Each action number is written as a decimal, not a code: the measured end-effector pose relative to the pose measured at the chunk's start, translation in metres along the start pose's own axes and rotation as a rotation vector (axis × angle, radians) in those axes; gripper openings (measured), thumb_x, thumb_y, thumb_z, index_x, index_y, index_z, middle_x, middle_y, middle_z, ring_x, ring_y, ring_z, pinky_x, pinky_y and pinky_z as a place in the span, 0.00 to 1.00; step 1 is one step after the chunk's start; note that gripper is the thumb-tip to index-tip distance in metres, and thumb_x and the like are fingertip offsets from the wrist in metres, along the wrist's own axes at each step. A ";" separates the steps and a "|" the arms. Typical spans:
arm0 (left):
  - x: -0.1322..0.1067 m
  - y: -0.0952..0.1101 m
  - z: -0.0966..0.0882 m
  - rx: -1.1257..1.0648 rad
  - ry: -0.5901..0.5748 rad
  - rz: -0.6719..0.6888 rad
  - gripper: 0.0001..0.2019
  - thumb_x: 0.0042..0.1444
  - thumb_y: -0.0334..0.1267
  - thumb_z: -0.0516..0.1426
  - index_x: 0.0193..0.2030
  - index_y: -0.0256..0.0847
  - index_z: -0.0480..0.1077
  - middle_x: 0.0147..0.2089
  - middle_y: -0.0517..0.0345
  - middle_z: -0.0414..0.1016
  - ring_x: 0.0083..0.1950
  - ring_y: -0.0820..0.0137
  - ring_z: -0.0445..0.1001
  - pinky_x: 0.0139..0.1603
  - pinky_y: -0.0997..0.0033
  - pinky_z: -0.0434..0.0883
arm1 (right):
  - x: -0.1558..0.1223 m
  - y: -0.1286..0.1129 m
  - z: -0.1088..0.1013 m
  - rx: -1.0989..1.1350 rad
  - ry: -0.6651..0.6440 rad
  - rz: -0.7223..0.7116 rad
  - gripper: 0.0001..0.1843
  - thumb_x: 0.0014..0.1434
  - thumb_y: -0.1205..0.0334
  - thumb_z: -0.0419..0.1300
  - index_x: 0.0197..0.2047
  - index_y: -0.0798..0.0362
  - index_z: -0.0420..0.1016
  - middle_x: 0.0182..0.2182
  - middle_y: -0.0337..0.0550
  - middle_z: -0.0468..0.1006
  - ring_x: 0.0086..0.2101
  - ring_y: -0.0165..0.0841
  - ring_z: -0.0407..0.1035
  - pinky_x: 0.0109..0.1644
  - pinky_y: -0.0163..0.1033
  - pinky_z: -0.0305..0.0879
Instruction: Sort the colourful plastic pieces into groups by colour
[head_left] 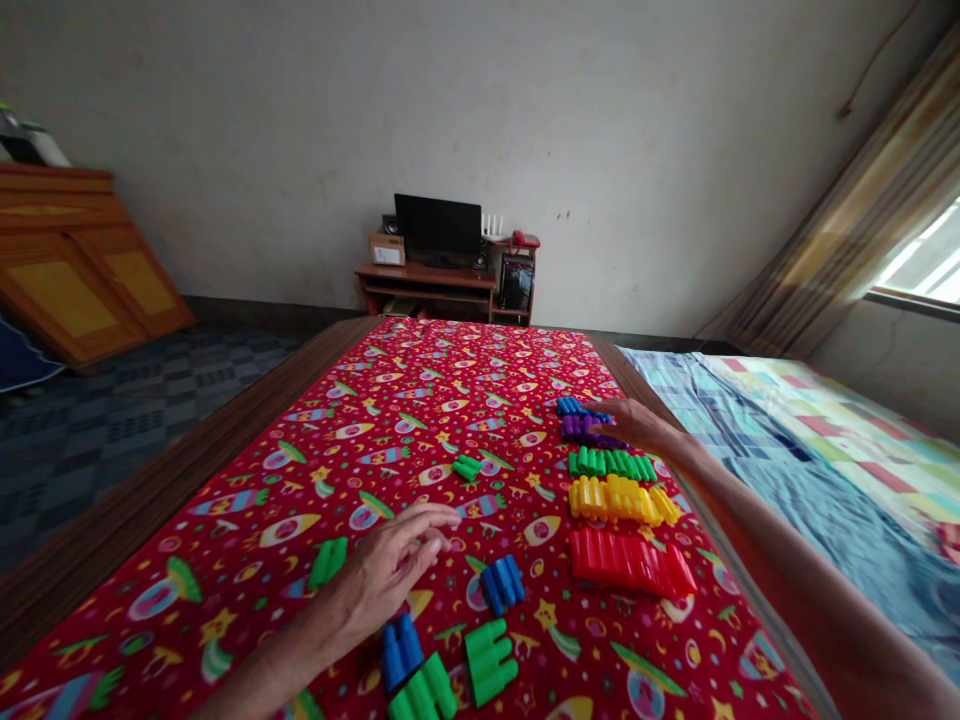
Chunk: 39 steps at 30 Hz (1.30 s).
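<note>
My left hand (394, 560) hovers over the red patterned cloth (480, 375), fingers loosely stretched and nothing in them. Around it lie loose plastic building blocks: a green block (328, 562) by the wrist, a blue block (502, 584) to the right, and another blue block (402, 650) nearer me. Two larger green blocks (490, 660) are at the front. My right hand (637, 425) reaches to the far end of the sorted rows, its fingers around a blue block (600, 416) beside the purple row (581, 428). The fingers partly hide that block.
Toward me from the purple row run a green row (611, 464), a yellow row (622, 500) and a red row (631, 562). A small green block (467, 468) lies mid-table. A bed (795, 450) adjoins the right edge; a desk with a monitor (437, 230) stands beyond.
</note>
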<state>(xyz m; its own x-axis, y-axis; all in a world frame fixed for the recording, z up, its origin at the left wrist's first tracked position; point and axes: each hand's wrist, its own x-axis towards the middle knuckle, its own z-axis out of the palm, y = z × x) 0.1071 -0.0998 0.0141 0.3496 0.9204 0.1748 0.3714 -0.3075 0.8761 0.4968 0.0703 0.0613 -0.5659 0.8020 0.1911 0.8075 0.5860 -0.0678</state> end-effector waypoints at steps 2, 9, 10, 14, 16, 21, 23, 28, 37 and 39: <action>0.002 -0.004 -0.010 0.124 0.036 0.037 0.17 0.64 0.48 0.50 0.49 0.46 0.75 0.52 0.51 0.76 0.44 0.66 0.78 0.43 0.72 0.77 | -0.002 -0.006 -0.010 -0.025 0.003 -0.021 0.20 0.64 0.58 0.55 0.57 0.53 0.73 0.44 0.52 0.81 0.41 0.38 0.75 0.44 0.39 0.68; -0.040 -0.042 -0.067 0.659 0.116 0.037 0.25 0.61 0.55 0.52 0.63 0.52 0.65 0.65 0.54 0.67 0.64 0.56 0.66 0.65 0.57 0.62 | -0.031 -0.089 -0.040 -0.042 0.101 -0.260 0.17 0.68 0.62 0.49 0.55 0.54 0.73 0.36 0.49 0.80 0.34 0.35 0.73 0.42 0.41 0.68; -0.054 -0.047 -0.072 0.719 0.083 0.031 0.30 0.58 0.57 0.55 0.66 0.53 0.61 0.67 0.53 0.64 0.67 0.52 0.62 0.65 0.53 0.62 | -0.039 -0.109 -0.038 -0.001 0.099 -0.325 0.18 0.68 0.63 0.48 0.56 0.54 0.72 0.37 0.50 0.80 0.35 0.35 0.73 0.42 0.41 0.69; -0.106 -0.054 -0.066 0.831 0.002 -0.028 0.50 0.45 0.63 0.62 0.72 0.54 0.45 0.74 0.47 0.45 0.71 0.39 0.49 0.63 0.42 0.61 | -0.071 -0.182 -0.012 0.118 -0.089 -0.468 0.22 0.65 0.66 0.53 0.62 0.53 0.64 0.53 0.56 0.73 0.52 0.39 0.69 0.52 0.45 0.69; -0.116 -0.050 -0.052 0.820 -0.037 -0.036 0.52 0.46 0.62 0.62 0.72 0.55 0.40 0.75 0.47 0.40 0.71 0.39 0.48 0.64 0.43 0.60 | -0.080 -0.204 0.005 0.087 -0.145 -0.499 0.28 0.62 0.68 0.55 0.65 0.52 0.59 0.62 0.60 0.64 0.60 0.45 0.61 0.56 0.49 0.67; -0.090 -0.040 -0.014 0.721 -0.090 -0.033 0.46 0.52 0.54 0.62 0.72 0.56 0.42 0.76 0.50 0.33 0.73 0.44 0.42 0.66 0.44 0.58 | -0.078 -0.219 0.026 0.032 -0.190 -0.598 0.30 0.61 0.72 0.53 0.65 0.54 0.57 0.65 0.61 0.58 0.62 0.47 0.57 0.56 0.47 0.68; -0.066 -0.039 -0.006 0.668 -0.137 -0.017 0.49 0.47 0.52 0.66 0.72 0.52 0.45 0.76 0.46 0.33 0.73 0.43 0.39 0.67 0.41 0.55 | -0.069 -0.219 0.027 0.033 -0.182 -0.582 0.27 0.60 0.73 0.53 0.62 0.56 0.61 0.61 0.60 0.64 0.60 0.46 0.61 0.54 0.46 0.69; -0.002 -0.041 -0.002 0.536 -0.138 0.077 0.41 0.50 0.51 0.65 0.68 0.43 0.57 0.73 0.41 0.50 0.72 0.46 0.47 0.69 0.44 0.52 | -0.042 -0.205 0.031 0.072 -0.237 -0.331 0.21 0.57 0.78 0.53 0.53 0.58 0.68 0.42 0.52 0.77 0.41 0.35 0.71 0.41 0.37 0.68; 0.038 -0.043 0.008 0.566 0.071 0.301 0.16 0.58 0.30 0.55 0.53 0.41 0.72 0.50 0.50 0.77 0.53 0.61 0.73 0.57 0.57 0.69 | -0.034 -0.183 0.012 0.076 -0.272 -0.147 0.10 0.64 0.71 0.51 0.36 0.58 0.73 0.28 0.43 0.77 0.25 0.25 0.65 0.28 0.33 0.52; 0.041 -0.040 0.010 0.614 0.081 0.297 0.14 0.57 0.29 0.56 0.49 0.41 0.73 0.46 0.51 0.79 0.49 0.61 0.75 0.54 0.59 0.70 | -0.035 -0.186 0.011 0.106 -0.246 -0.165 0.09 0.64 0.70 0.52 0.39 0.57 0.74 0.31 0.44 0.78 0.27 0.26 0.68 0.29 0.33 0.52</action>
<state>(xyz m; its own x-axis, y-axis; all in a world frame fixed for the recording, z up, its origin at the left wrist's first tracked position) 0.1150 -0.0528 -0.0179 0.4558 0.7836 0.4221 0.6981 -0.6089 0.3766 0.3642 -0.0654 0.0562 -0.7218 0.6913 -0.0339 0.6867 0.7093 -0.1593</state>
